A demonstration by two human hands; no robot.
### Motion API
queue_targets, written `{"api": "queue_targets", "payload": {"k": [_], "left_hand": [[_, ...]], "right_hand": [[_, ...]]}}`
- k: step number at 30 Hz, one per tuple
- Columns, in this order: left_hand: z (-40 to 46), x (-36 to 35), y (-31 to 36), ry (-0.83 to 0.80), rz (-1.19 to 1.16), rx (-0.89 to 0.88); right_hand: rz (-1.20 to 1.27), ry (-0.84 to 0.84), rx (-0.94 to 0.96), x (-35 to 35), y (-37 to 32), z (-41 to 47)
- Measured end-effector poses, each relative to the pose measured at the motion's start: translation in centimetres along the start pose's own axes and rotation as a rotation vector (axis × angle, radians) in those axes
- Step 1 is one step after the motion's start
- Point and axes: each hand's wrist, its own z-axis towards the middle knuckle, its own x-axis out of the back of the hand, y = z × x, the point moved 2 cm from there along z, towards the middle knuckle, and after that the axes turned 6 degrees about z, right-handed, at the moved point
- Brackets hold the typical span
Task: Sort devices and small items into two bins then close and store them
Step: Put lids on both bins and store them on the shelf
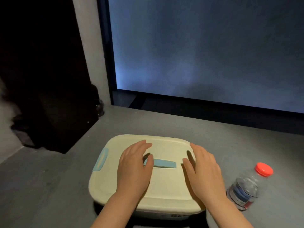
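Bin lid (164, 183): cream, w/ light-blue handle (164, 163) in centre & light-blue latch (100, 159) at left edge. Table (49, 186): plain dark grey. Bottle (245, 190): clear, red-orange cap (263, 169), blue/red label. Screen (205, 51): dim blue-grey, black frame.

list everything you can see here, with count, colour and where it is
storage bin: one, cream, on the counter in front of the person, lid on
lid: one, cream, with a light blue handle in the middle and a light blue latch on its left edge
water bottle: one, clear with red cap, right of the bin
counter: one, grey
screen: one, dim blue-grey, behind the counter
left hand: flat on the lid
right hand: flat on the lid
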Motion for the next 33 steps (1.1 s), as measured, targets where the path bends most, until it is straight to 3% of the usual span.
{"api": "queue_targets", "payload": {"k": [3, 6, 13, 22, 29, 33], "left_hand": [[0.0, 3.4, -4.8, 0.068, 0.101, 0.148], [-0.2, 5.3, -8.4, -0.016, 0.117, 0.286], [-0.6, 5.3, -9.6, -0.036, -0.059, 0.402], [0.3, 4.5, -9.7, -0.080, 0.274, 0.342], [0.4, 4.9, -10.2, -0.121, 0.398, 0.318], [0.3, 5.3, -10.6, -0.132, 0.308, 0.363]], "right_hand": [[0.049, -0.124, 0.273, -2.2, -4.1, -0.4], [0.029, -0.183, 0.384, -4.3, -6.8, -0.5], [0.036, -0.092, 0.396, -5.2, -7.4, -0.4], [0.020, -0.054, 0.396, -5.5, -7.6, -0.5], [-0.002, -0.084, 0.390, -5.4, -7.8, -0.5], [-0.040, -0.097, 0.395, -5.5, -7.9, -0.6]]}}
